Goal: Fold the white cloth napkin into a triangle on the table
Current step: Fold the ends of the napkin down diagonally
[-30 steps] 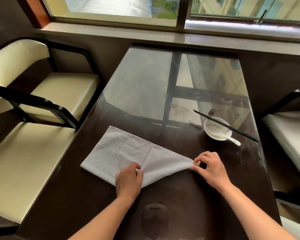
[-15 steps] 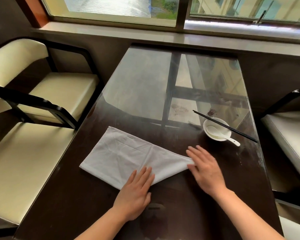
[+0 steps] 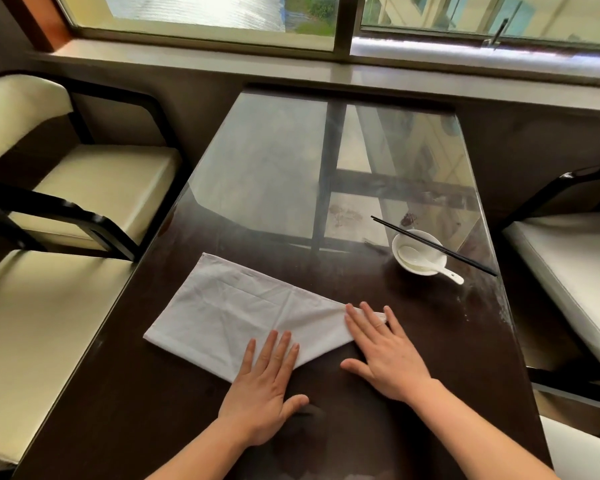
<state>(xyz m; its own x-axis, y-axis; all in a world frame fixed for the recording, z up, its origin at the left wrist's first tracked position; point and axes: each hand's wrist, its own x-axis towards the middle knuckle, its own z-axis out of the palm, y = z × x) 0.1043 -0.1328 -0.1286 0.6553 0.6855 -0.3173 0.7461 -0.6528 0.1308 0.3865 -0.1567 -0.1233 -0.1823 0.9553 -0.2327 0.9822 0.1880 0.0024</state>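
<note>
The white cloth napkin (image 3: 243, 313) lies flat on the dark counter (image 3: 146, 417), in its near half and left of centre. It is folded over on itself into a tapering, roughly triangular shape: a short straight edge at the left, and long sides narrowing to a tip at the right. Faint creases cross its top layer.

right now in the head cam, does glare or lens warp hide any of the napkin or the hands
Head view: window glare washes the far half of the table, not the white napkin; wide-angle bend curves the window sill; left hand and right hand, fingers on it, look sharp.
</note>
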